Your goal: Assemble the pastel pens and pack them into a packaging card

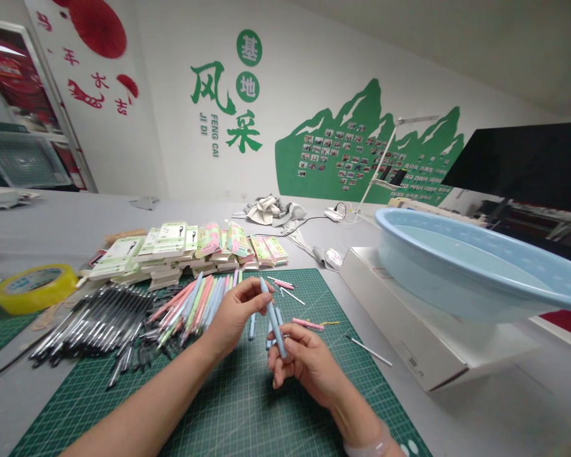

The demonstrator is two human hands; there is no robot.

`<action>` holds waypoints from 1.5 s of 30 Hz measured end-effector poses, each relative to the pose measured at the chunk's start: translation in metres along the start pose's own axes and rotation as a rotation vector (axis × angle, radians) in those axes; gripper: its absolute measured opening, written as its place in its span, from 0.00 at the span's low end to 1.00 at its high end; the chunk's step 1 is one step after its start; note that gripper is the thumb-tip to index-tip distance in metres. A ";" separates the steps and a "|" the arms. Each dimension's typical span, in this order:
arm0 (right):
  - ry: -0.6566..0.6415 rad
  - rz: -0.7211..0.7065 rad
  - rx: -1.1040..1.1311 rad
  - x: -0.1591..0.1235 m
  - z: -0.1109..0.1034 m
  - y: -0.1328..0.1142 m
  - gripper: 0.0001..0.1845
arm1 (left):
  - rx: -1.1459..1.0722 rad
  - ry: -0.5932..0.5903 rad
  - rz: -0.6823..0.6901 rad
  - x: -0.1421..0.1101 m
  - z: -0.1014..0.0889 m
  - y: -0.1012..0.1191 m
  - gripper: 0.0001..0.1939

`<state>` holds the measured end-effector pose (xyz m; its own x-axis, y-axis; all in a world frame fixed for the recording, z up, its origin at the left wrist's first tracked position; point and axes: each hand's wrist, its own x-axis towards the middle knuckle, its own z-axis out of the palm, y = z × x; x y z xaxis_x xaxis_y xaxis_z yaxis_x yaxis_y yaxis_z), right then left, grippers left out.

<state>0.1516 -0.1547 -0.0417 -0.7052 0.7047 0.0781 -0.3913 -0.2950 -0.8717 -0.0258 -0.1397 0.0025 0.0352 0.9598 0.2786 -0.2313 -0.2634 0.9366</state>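
Observation:
A light blue pen [272, 314] stands nearly upright between my two hands above the green cutting mat [219, 412]. My left hand [235, 314] pinches its upper end with fingertips. My right hand [304, 362] grips the lower end with curled fingers. Just behind the hands lies a pile of pastel pen barrels [195, 304] in pink, green and blue. Loose small parts, a pink pen piece [307, 324] and thin white refills [368, 350], lie on the mat to the right.
A heap of black refills [95, 324] lies at left, with a yellow tape roll [34, 287] beyond. Stacked packaging cards [185, 251] line the mat's far edge. A big blue basin [466, 270] rests on a white box [409, 317] at right.

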 end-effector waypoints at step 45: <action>0.562 -0.106 -0.206 0.005 -0.019 0.000 0.16 | 1.477 0.014 -0.144 -0.004 -0.131 0.031 0.14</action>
<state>0.1595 -0.1391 -0.0504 -0.2261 0.9729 -0.0491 -0.2805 -0.1133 -0.9531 -0.1609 -0.1394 0.0026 -0.0392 0.9841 0.1732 0.9469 -0.0187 0.3209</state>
